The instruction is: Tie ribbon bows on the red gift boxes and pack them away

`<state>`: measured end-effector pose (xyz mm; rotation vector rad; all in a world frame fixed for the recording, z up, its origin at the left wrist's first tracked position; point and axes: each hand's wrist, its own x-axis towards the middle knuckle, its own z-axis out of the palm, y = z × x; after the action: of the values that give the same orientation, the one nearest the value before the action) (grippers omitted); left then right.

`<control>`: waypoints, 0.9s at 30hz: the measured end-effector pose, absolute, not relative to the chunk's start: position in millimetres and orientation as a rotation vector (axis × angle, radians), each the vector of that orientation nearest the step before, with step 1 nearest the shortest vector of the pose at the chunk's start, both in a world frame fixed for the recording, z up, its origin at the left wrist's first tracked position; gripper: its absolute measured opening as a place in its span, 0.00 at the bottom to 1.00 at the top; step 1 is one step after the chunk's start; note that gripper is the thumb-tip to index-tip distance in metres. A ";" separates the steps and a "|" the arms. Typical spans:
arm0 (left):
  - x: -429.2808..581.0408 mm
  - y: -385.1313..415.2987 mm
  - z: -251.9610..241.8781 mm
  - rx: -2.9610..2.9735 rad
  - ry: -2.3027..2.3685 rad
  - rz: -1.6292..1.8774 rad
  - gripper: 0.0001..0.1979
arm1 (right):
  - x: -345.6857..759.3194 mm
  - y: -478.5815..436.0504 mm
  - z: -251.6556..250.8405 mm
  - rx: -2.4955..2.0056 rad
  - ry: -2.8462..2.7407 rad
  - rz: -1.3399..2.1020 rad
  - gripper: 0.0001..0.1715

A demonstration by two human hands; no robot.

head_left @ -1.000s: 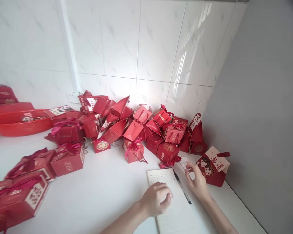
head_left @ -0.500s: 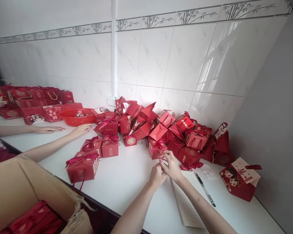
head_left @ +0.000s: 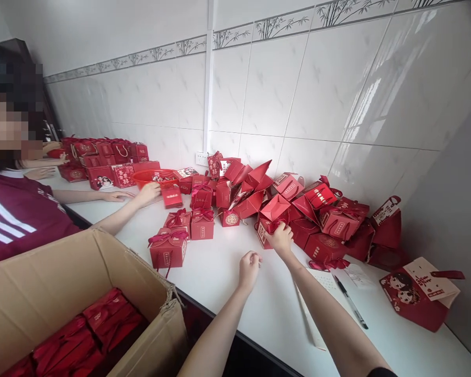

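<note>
Reaching forward, the right hand (head_left: pixel 281 240) touches a red box (head_left: pixel 262 235), grip unclear, the left hand (head_left: pixel 250 269) loosely clenched.

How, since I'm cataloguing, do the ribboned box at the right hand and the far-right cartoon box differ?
The right hand touches the ribboned box; no hand touches the cartoon box. The ribboned box sits left of the pen, the cartoon box right of it. The ribboned box has a ribbon on top; the cartoon box shows figures and a pale panel. Both are red, on the white table.
</note>
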<state>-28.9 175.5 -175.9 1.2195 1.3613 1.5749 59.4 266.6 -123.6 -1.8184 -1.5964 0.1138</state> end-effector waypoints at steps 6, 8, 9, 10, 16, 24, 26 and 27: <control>-30.2 182.2 -182.7 1.084 1.331 1.667 0.09 | 72.7 242.8 -126.9 -1.746 -1.751 0.085 0.33; -30.6 183.9 -185.6 1.047 1.348 1.702 0.06 | 78.5 233.8 -129.8 -1.691 -1.812 0.084 0.34; -30.9 184.9 -187.0 1.022 1.362 1.722 0.05 | 81.7 229.5 -131.3 -1.656 -1.845 0.087 0.35; -31.4 186.1 -188.1 0.996 1.378 1.739 0.06 | 85.0 225.5 -133.0 -1.615 -1.879 0.092 0.35; -32.6 189.1 -187.2 0.920 1.431 1.793 0.10 | 108.2 208.5 -141.2 -1.303 -2.076 0.142 0.34; -31.0 182.6 -185.3 1.110 1.522 1.730 0.13 | 126.8 196.7 -159.0 -1.049 -2.077 0.169 0.32; -35.7 186.2 -183.6 1.167 1.642 1.698 0.11 | 126.4 193.7 -167.6 -1.020 -1.997 0.119 0.32; -40.2 189.2 -180.8 1.202 1.717 1.674 0.10 | 125.7 192.1 -171.6 -1.020 -1.957 0.090 0.32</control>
<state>-40.2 189.2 -180.8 1.2020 1.7166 1.6741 125.7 192.1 -171.6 -1.0199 -1.9568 0.0903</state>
